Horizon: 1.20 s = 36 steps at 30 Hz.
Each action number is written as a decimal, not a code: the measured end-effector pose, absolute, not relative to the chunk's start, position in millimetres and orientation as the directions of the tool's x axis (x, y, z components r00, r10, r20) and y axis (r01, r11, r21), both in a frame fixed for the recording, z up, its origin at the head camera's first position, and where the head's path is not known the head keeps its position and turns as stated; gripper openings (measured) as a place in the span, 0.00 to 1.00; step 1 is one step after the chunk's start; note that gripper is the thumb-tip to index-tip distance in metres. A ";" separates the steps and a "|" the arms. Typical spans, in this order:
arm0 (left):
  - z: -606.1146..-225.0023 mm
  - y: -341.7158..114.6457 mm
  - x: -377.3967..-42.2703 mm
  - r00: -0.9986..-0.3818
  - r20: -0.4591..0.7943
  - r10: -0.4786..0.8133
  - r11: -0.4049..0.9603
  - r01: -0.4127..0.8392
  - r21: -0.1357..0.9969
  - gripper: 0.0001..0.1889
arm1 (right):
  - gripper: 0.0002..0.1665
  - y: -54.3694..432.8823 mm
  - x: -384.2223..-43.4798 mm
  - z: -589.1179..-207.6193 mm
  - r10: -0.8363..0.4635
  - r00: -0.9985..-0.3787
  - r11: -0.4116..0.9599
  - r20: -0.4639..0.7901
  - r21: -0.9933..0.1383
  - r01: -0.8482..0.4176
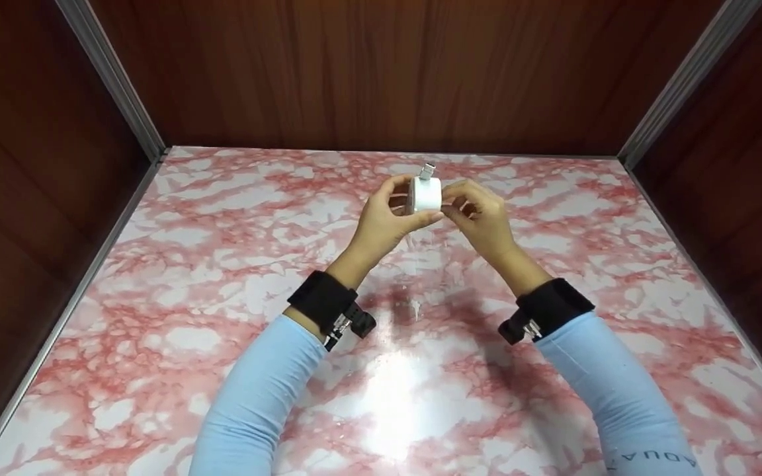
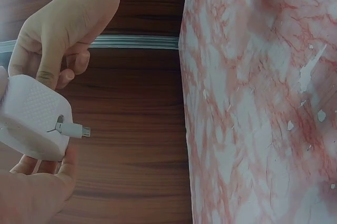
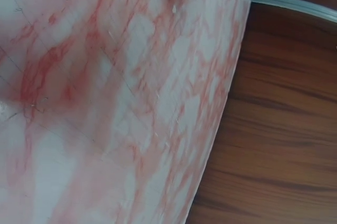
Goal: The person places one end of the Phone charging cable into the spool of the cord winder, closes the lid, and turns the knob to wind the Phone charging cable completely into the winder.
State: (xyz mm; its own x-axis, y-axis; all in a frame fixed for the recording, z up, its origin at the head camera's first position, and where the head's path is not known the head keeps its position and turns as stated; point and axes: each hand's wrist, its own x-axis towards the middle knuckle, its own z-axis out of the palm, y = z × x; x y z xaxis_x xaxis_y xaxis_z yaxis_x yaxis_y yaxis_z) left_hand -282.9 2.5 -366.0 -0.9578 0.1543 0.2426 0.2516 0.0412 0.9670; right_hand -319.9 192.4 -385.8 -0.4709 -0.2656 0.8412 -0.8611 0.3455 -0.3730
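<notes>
A white charger block (image 1: 428,194) with rounded edges is held up over the far part of the table. A small micro-USB plug (image 2: 73,129) sticks out of a slot in it, beside a finely textured face. My left hand (image 1: 391,208) grips the block from the left, thumb across its near side and fingers behind. At the block's right side, my right hand (image 1: 483,211) has its thumb and forefinger pinched against it, the other fingers curled. What lies under those fingertips is hidden. The right wrist view shows neither hand nor block.
Below the hands spreads a red-and-white marbled table (image 1: 222,264), with glare and pale scuffs near its middle. Dark wood panels (image 1: 381,73) enclose it at the back and both sides, joined by metal corner strips (image 1: 116,79). Black straps with small cameras circle both wrists.
</notes>
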 end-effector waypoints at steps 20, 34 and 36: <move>-370.4 4.3 -283.9 -0.954 0.246 0.170 0.064 0.260 0.964 0.36 | 0.14 251.4 -340.4 -392.1 -0.428 -0.879 0.858 -0.211 -0.399 -0.323; -371.9 -1.4 -293.0 -0.934 0.306 0.185 0.463 0.357 0.811 0.41 | 0.16 255.3 -337.7 -392.9 -0.435 -0.846 0.869 -0.307 -0.391 -0.305; -374.5 -2.4 -297.0 -0.921 0.331 0.207 0.560 0.389 0.731 0.41 | 0.15 256.1 -337.4 -394.0 -0.442 -0.845 0.865 -0.302 -0.393 -0.312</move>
